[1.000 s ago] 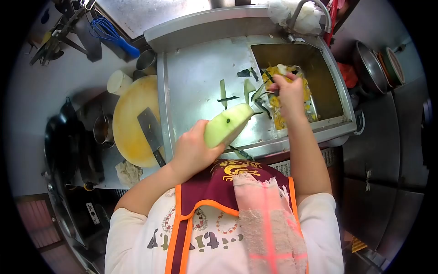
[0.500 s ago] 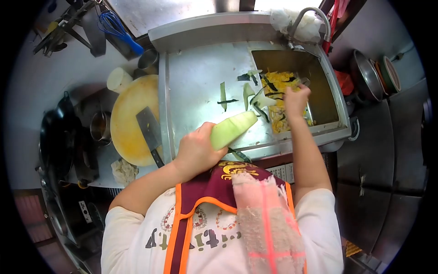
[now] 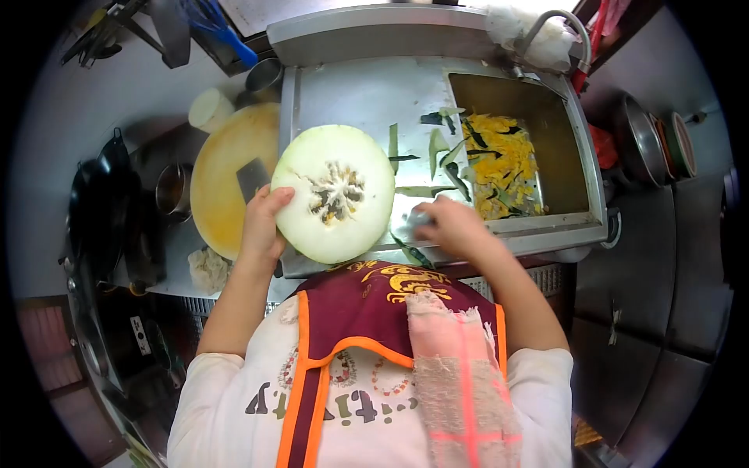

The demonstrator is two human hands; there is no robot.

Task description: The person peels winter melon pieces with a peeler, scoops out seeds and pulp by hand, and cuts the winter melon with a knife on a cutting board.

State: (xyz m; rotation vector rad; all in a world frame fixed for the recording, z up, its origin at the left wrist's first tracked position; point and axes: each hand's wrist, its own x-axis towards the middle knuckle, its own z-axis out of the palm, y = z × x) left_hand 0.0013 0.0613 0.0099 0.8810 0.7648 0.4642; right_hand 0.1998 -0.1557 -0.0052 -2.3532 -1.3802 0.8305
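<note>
My left hand grips the left edge of a thick round of winter melon, thumb on its pale cut face. The seedy core shows in the middle, and the round is tipped up towards me. My right hand is closed just right of the melon, over the steel worktop. A small greyish thing at its fingers is smeared by motion. Strips of green peel lie between the melon and the sink, and a dark peel strip rests near the front edge.
The sink basin at right holds yellow scraps and dark peel, below a curved tap. Left of the worktop, a cleaver lies on a round yellow chopping board. A crumpled cloth sits beside the board.
The winter melon has been turned from edge-on to cut face up and shifted left. My right hand has come from over the sink to beside the melon. A new peel strip lies on the worktop.
</note>
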